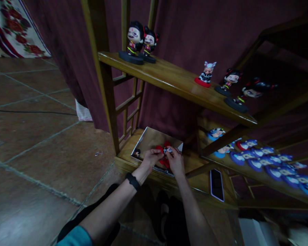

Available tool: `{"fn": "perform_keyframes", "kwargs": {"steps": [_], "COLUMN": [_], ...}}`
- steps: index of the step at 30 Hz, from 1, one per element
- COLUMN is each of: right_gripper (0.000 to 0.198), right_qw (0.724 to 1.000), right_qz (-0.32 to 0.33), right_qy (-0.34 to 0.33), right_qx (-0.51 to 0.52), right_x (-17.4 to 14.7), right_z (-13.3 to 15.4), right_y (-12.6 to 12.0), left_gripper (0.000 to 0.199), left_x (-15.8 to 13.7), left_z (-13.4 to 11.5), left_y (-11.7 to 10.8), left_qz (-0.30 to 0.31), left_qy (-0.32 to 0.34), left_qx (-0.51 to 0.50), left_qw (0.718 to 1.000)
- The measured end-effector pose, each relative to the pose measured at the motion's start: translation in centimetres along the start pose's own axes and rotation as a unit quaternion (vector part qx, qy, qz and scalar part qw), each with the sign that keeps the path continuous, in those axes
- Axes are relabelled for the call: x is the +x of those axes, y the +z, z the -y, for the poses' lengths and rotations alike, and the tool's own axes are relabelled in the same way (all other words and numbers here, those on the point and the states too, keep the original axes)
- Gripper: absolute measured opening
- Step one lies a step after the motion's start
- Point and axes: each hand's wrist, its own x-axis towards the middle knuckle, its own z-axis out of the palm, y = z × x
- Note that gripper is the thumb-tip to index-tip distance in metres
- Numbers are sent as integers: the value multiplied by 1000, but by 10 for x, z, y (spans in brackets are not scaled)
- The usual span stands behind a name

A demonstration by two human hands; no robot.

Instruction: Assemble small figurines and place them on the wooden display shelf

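Low on the shelf stands an open cardboard box [152,135]. Over it, both of my hands pinch one small black-and-white figurine [166,150] with a red base. The fingers of my left hand [153,156] close on the base side. My right hand [175,160] grips the figurine's other end. More red pieces lie in the box beneath, partly covered by my fingers. A small dark-haired figurine [137,152] rests in the box's left corner.
Above is a wooden shelf [169,77] with dark-haired figurines [135,37] and a white-haired figurine [206,73] on a red base. A phone [217,185] lies to the right. Several blue-based figurines [256,162] line the right shelf. A purple curtain [184,41] hangs behind.
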Motion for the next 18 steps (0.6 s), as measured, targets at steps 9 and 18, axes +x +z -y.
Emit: {"fn": "perform_keyframes", "kwargs": {"steps": [9,18], "right_gripper": [32,28], "right_qw": [941,841], "right_qz": [-8,-38], "right_qy": [167,270], "right_qx": [295,468], "right_x": [0,-2], "right_z": [-13,-8], "right_y": [20,29], "left_gripper": [21,27], "left_x": [-13,-30], "left_z": [-13,-23], "left_y": [5,12], "left_qz": [-19,51], "left_qy": [268,356], "left_qx": [547,739], "left_qw": [793,569]}}
